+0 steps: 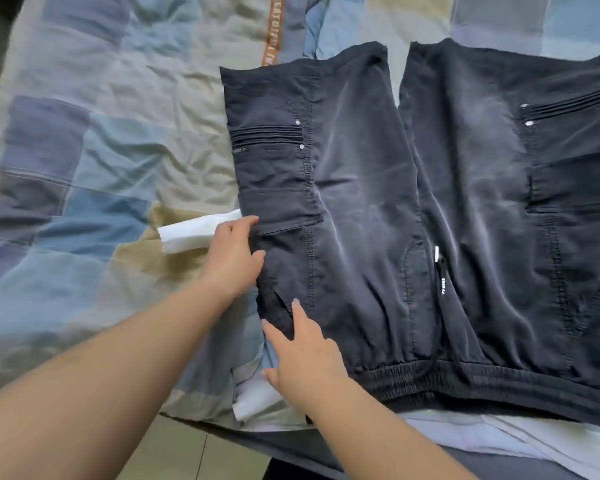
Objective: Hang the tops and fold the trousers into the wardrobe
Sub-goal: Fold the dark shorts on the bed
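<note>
Head view: dark charcoal cargo trousers (378, 216) of faded cotton spread flat on a bed (84, 133) under a patchwork quilt of blue, grey and beige squares, elastic waistband nearest the camera, both legs running away side by side. Left hand (234, 252) at the outer edge of the left trouser leg beside the cargo pocket, fingers curled round the fabric edge. Right hand (300, 355) lower on the same side near the hip pocket, fingers straight and spread, pressing the cloth. White folded fabric (196, 232) partly tucked beneath the trousers, just beside the left hand.
</note>
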Tool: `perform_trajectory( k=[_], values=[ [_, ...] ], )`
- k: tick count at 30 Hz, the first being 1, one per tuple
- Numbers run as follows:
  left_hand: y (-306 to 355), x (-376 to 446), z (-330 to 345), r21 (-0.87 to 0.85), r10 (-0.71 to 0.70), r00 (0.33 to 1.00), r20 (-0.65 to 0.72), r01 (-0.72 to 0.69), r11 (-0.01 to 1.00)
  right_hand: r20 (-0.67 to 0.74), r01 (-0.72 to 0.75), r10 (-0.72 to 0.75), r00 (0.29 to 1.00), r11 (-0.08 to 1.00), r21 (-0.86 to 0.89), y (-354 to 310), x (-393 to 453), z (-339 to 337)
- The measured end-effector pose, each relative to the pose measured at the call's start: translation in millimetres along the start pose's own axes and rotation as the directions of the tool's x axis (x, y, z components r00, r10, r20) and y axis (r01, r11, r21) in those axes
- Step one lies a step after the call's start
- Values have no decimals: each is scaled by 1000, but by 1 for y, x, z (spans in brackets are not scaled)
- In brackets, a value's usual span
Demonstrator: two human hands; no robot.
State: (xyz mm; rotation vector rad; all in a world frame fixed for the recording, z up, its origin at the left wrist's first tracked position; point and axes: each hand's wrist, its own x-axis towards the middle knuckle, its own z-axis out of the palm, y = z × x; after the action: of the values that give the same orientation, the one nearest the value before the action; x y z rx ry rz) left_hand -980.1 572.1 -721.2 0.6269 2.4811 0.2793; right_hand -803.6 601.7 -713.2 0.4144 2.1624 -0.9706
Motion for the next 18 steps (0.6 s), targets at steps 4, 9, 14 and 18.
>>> perform_trajectory(
  k=[4,9,14,18],
  values=[
    [0,39,-11,-57,1,997,72,3,998,44,-72,74,996,997,-37,-6,22,7],
    [2,59,-24,-138,24,997,78,-13,990,76,-106,108,991,994,-38,-7,26,14],
    [16,73,-31,-320,-112,989,-96,76,944,-163,-69,110,981,969,236,3,16,9],
    [49,77,-39,-462,-105,994,-30,79,884,-276,-4,165,947,866,500,23,-7,0]
  ],
)
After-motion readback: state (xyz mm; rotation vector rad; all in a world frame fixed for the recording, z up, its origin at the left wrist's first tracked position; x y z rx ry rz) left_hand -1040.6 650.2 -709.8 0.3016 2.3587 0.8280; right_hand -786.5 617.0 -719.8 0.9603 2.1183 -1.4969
